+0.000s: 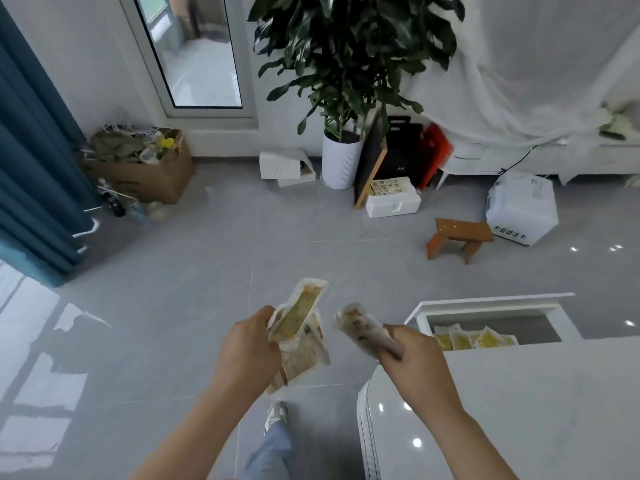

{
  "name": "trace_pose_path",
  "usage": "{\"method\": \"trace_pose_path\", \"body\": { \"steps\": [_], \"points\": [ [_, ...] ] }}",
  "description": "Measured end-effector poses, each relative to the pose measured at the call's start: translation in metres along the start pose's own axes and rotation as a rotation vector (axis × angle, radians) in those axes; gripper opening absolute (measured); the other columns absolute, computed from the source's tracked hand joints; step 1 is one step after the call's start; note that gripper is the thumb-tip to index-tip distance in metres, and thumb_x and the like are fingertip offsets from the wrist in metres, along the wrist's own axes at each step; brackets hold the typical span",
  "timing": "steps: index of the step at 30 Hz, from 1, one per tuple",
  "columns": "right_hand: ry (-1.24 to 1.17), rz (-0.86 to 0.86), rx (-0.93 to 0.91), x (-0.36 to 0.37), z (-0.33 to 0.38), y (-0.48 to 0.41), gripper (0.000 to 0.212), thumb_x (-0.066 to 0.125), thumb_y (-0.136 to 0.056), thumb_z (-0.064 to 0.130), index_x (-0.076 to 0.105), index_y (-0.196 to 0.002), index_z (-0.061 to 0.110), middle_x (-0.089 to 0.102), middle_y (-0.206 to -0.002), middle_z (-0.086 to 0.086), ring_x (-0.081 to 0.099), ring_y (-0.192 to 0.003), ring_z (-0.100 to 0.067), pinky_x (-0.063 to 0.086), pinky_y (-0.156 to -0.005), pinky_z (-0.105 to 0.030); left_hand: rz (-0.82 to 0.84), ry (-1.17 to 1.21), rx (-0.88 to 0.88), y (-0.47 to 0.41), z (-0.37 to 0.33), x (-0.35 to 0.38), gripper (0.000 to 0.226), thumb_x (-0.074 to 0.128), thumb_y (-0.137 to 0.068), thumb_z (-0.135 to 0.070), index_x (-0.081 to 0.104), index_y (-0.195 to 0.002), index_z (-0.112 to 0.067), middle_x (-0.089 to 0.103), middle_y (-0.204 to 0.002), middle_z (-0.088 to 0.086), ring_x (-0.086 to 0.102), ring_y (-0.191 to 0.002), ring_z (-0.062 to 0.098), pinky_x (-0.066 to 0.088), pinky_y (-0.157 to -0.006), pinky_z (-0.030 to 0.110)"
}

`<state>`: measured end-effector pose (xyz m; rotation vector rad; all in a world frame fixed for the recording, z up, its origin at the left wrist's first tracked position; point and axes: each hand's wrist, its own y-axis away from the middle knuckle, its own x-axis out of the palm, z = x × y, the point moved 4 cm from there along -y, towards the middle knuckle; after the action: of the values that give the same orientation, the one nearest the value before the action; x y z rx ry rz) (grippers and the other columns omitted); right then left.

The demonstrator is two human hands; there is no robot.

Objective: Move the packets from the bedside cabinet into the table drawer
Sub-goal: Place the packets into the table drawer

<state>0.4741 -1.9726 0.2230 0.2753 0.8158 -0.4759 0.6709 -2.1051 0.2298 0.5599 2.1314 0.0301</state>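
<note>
Head view: the only camera, looking down past your forearms.
Left hand: your fingers are curled round a small bundle of packets, held over the floor. The front one stands nearly upright and shows a yellow panel.
Right hand: you grip a single packet, its free end pointing up and towards the bundle. The two lots are near each other but apart.
Drawer: white and pulled open, just beyond your right hand at the far edge of the bench.
Drawer packets: several yellow ones lie in a row at the near side of the drawer, partly hidden by the bench edge.
Floor items: a potted plant, a low wooden stool and a cardboard box stand well away from you.
Shoe: visible below, between your forearms.
</note>
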Motion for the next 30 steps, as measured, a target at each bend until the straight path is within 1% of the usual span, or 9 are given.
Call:
{"method": "trace_pose_path", "body": {
  "steps": [4,9,14,16,18,20,24,26,30],
  "points": [
    [0.019,-0.046,0.086,0.006,0.002,-0.052,0.039,0.053,-0.079,0.001,0.034,-0.054,0.026,0.037,-0.052,0.005,0.035,-0.052,-0.010,0.028,-0.048,-0.019,0.052,-0.054,0.069,-0.073,-0.012,-0.009,0.036,0.049,-0.079,-0.004,0.061,-0.110,-0.019,0.069,-0.089,0.005,0.063,-0.081,0.029,0.050,-0.062,0.032],
    [0.038,-0.086,0.195,0.008,-0.001,-0.107,0.024,0.056,-0.079,0.000,0.048,-0.062,0.016,0.046,-0.057,0.002,0.037,-0.053,-0.011,0.028,-0.049,-0.020,0.139,-0.122,0.157,-0.157,-0.036,-0.014,0.038,0.048,-0.077,-0.002,0.058,-0.109,-0.019,0.068,-0.084,0.005,0.064,-0.073,0.027,0.053,-0.060,0.036],
    [0.032,-0.109,0.291,0.000,-0.018,-0.147,0.018,0.056,-0.083,0.004,0.054,-0.069,0.015,0.047,-0.057,0.003,0.037,-0.052,-0.010,0.030,-0.049,-0.020,0.227,-0.153,0.246,-0.225,-0.075,-0.001,0.033,0.048,-0.075,-0.001,0.059,-0.100,-0.020,0.065,-0.074,0.003,0.061,-0.069,0.027,0.048,-0.055,0.034],
    [0.051,-0.124,0.337,-0.006,-0.028,-0.165,0.027,0.057,-0.084,0.006,0.050,-0.065,0.023,0.046,-0.057,0.006,0.040,-0.052,-0.008,0.033,-0.049,-0.018,0.267,-0.164,0.286,-0.250,-0.092,0.010,0.030,0.048,-0.074,-0.001,0.059,-0.096,-0.020,0.064,-0.072,0.003,0.061,-0.068,0.027,0.047,-0.055,0.033],
    [0.039,-0.153,0.385,-0.014,-0.040,-0.185,0.041,0.056,-0.084,0.005,0.039,-0.058,0.032,0.040,-0.055,0.010,0.039,-0.051,-0.006,0.036,-0.050,-0.015,0.301,-0.189,0.318,-0.276,-0.111,0.023,0.029,0.047,-0.073,0.000,0.058,-0.092,-0.019,0.064,-0.071,0.003,0.061,-0.066,0.027,0.046,-0.054,0.032],
    [0.013,-0.185,0.445,-0.021,-0.054,-0.206,0.042,0.055,-0.083,0.003,0.037,-0.057,0.031,0.040,-0.054,0.009,0.039,-0.050,-0.006,0.035,-0.049,-0.016,0.323,-0.199,0.347,-0.302,-0.132,0.037,0.031,0.047,-0.073,0.000,0.058,-0.095,-0.020,0.064,-0.072,0.004,0.061,-0.066,0.027,0.048,-0.054,0.033],
    [-0.008,-0.195,0.536,-0.038,-0.086,-0.248,0.013,0.055,-0.085,0.007,0.060,-0.079,0.017,0.057,-0.066,0.004,0.055,-0.062,-0.012,0.043,-0.055,-0.020,0.346,-0.254,0.377,-0.349,-0.180,0.060,0.034,0.049,-0.075,0.000,0.058,-0.103,-0.017,0.065,-0.074,0.005,0.061,-0.064,0.026,0.048,-0.052,0.032],
    [-0.038,-0.238,0.561,-0.050,-0.098,-0.264,0.015,0.055,-0.085,0.007,0.067,-0.088,0.016,0.062,-0.072,0.002,0.058,-0.067,-0.017,0.046,-0.058,-0.021,0.368,-0.264,0.397,-0.368,-0.204,0.068,0.035,0.048,-0.075,0.000,0.058,-0.102,-0.018,0.064,-0.073,0.004,0.061,-0.064,0.025,0.048,-0.052,0.033],
    [-0.082,-0.285,0.600,-0.072,-0.122,-0.292,0.027,0.053,-0.084,0.007,0.070,-0.101,0.019,0.068,-0.082,0.002,0.062,-0.074,-0.013,0.054,-0.066,-0.029,0.392,-0.271,0.453,-0.401,-0.253,0.084,0.028,0.049,-0.081,-0.006,0.060,-0.106,-0.015,0.065,-0.078,0.004,0.062,-0.068,0.025,0.052,-0.060,0.036]
  ]
}}
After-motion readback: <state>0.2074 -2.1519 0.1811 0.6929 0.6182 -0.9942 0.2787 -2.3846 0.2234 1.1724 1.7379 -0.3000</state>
